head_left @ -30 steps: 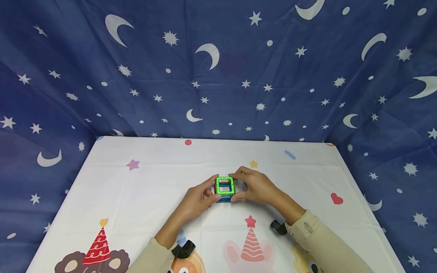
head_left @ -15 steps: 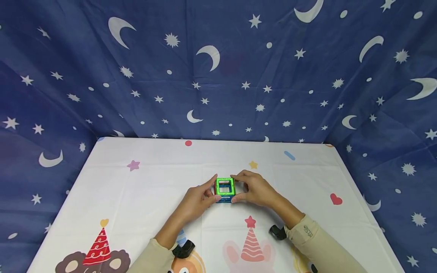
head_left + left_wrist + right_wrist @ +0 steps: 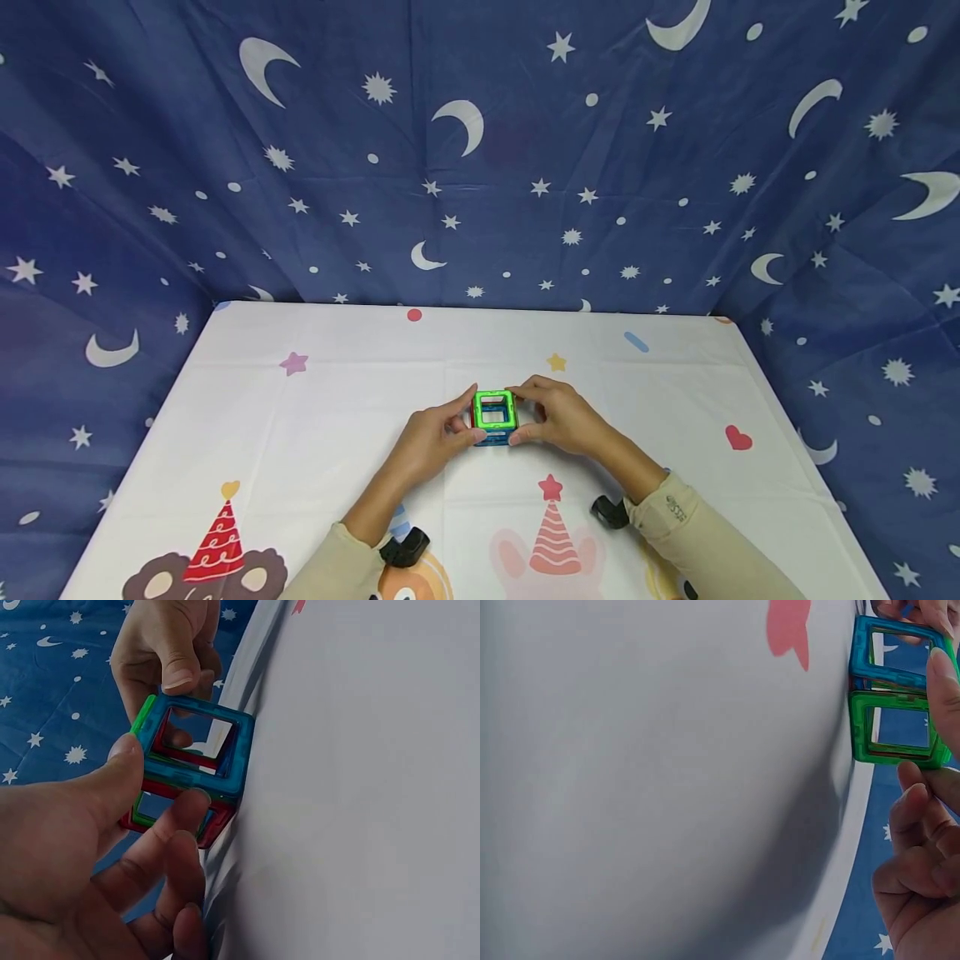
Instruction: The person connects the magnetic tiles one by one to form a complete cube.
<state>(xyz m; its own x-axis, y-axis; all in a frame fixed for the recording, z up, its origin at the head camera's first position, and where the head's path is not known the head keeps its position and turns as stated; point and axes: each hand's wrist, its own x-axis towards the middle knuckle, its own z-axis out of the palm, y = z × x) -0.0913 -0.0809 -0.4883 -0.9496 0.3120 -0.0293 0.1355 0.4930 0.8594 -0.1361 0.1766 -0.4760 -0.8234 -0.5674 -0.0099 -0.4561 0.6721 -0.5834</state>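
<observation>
A small cube (image 3: 495,426) of see-through magnetic tiles with open centres stands on the white tablecloth. Its top is green and the side facing me is blue. From the left, my left hand (image 3: 427,446) grips it, thumb at the near corner and index finger toward the far one. My right hand (image 3: 566,417) pinches the opposite side in the same way. A red tile (image 3: 217,826) shows beside the blue tile (image 3: 241,750) in the left wrist view. On the right side, the right wrist view shows a green tile (image 3: 861,727). Fingers partly cover both sides.
The white tablecloth (image 3: 337,433) carries printed shapes and party-hat animals. Behind it and at both sides hangs a dark blue curtain (image 3: 510,242) with moons and stars. A black wrist camera (image 3: 405,548) sits at the left cuff, another black camera (image 3: 610,512) at the right.
Between the first frame and the middle one, the right hand shifts very slightly along the cube's side. Both hands keep hold, and the cube stays in practically the same place.
</observation>
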